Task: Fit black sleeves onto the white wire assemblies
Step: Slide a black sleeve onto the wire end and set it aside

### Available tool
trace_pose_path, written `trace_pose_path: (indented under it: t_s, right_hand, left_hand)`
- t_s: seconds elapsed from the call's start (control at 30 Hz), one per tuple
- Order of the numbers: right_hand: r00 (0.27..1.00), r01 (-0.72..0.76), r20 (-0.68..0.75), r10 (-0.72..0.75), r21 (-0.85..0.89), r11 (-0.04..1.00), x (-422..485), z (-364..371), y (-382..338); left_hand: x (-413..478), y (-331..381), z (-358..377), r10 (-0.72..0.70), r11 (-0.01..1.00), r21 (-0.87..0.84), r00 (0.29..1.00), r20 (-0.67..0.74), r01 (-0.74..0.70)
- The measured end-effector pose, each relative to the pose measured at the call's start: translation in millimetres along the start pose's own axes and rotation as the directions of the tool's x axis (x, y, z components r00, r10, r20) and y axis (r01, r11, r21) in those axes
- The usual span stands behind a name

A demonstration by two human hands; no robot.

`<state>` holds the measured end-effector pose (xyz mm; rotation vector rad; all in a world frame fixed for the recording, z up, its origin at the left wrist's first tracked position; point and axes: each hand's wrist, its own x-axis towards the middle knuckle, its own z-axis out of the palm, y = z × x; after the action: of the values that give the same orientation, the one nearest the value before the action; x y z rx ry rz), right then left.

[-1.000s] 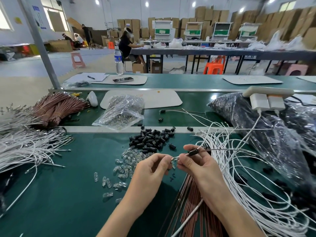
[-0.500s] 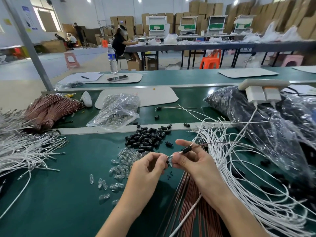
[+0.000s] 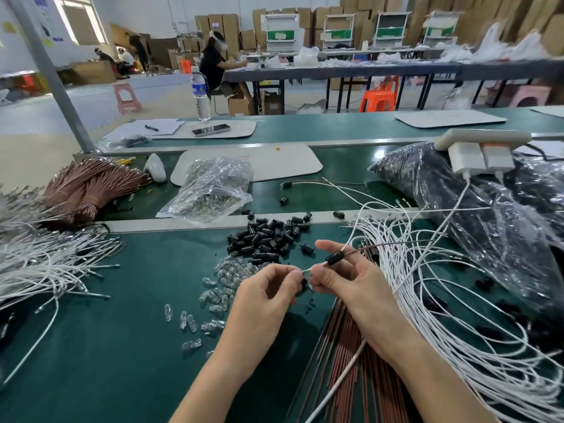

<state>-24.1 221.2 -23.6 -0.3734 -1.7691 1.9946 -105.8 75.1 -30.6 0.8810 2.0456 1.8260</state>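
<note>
My left hand [image 3: 268, 288] and my right hand [image 3: 345, 279] meet above the green bench, both pinching a small clear bulb [image 3: 307, 274] at the end of a wire. A black sleeve [image 3: 335, 257] sits on that wire just behind the bulb, over my right fingers. The wire [image 3: 381, 246] runs off to the right. A pile of loose black sleeves [image 3: 268, 236] lies just beyond my hands. Clear bulbs [image 3: 219, 288] are scattered to the left of them. A big tangle of white wires [image 3: 442, 300] lies at the right.
Copper-coloured wires [image 3: 351, 361] lie under my right forearm. More white wires [image 3: 39, 264] and copper bundles [image 3: 91, 187] lie at the left. A clear bag of bulbs [image 3: 210, 190] and a dark plastic bag [image 3: 488, 215] sit further back. A power strip [image 3: 482, 148] rests on the dark bag.
My hands stay together on the bulb and wire; the black sleeve sits about where it was. The view has shifted slightly.
</note>
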Motion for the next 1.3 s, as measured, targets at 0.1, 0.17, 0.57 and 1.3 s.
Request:
trace_pose_path:
  t_s: [0.1, 0.17, 0.57, 1.3]
  right_hand:
    - [1.0, 0.01, -0.002, -0.01, -0.025, 1.0, 0.5, 1.2, 1.1]
    - [1.0, 0.015, 0.001, -0.015, -0.042, 0.999, 0.7, 1.7, 1.6]
    - [0.999, 0.034, -0.004, -0.034, -0.108, 0.994, 1.8, 1.5, 2.5]
    - [0.992, -0.091, -0.074, 0.101, 0.122, 0.988, -2.6, 6.0, -7.4]
  left_hand:
    - [0.8, -0.8, -2.2, -0.013, 1.0, -0.02, 1.0, -0.002, 0.013]
    - [1.2, -0.8, -3.0, -0.021, 0.999, -0.025, 1.0, -0.001, 0.021]
    - [-0.3, 3.0, -4.2, -0.02, 0.998, 0.059, 1.0, 0.019, 0.019]
    - [6.5, -8.2, -32.7, 0.141, 0.558, 0.821, 0.961, -0.236, 0.12]
